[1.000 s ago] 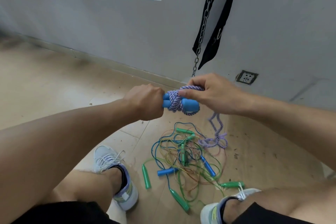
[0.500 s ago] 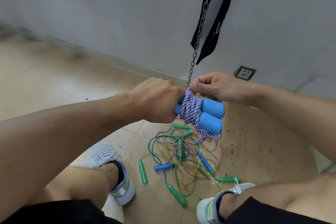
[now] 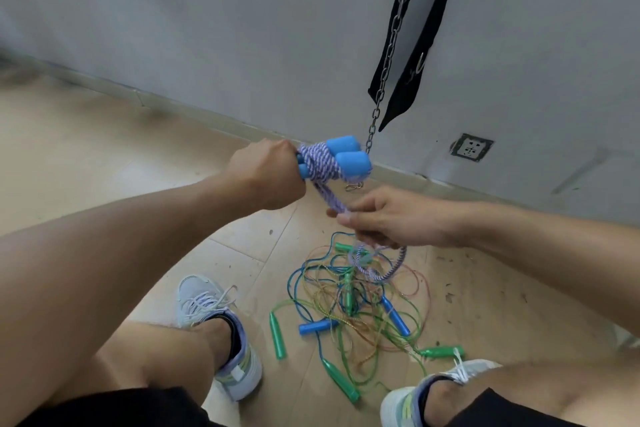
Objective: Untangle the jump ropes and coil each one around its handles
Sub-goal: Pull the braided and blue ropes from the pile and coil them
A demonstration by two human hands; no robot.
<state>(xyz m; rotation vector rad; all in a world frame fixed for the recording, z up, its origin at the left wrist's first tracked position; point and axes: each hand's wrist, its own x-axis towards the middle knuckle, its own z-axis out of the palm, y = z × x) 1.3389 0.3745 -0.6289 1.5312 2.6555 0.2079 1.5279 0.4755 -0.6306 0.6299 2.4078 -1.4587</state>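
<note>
My left hand (image 3: pixel 266 177) grips two blue foam handles (image 3: pixel 346 158) held side by side, with purple-and-white braided rope (image 3: pixel 320 163) wound round their middle. A doubled length of that rope runs down and right into my right hand (image 3: pixel 384 222), which pinches it. Below my right hand the rope's loose loop (image 3: pixel 388 267) hangs over a tangle of thin blue, green and orange jump ropes (image 3: pixel 353 305) on the floor, with green handles (image 3: pixel 278 336) and blue handles (image 3: pixel 317 326) among them.
I am crouched on a wooden floor with my left shoe (image 3: pixel 225 336) and right shoe (image 3: pixel 433 388) on either side of the tangle. A grey wall with a socket (image 3: pixel 471 147) is close ahead. A chain (image 3: pixel 388 55) and black straps (image 3: pixel 419 45) hang there.
My right hand has dropped from the top of the handles down and to the right, drawing the rope out below them. My left hand has raised the handles and moved left.
</note>
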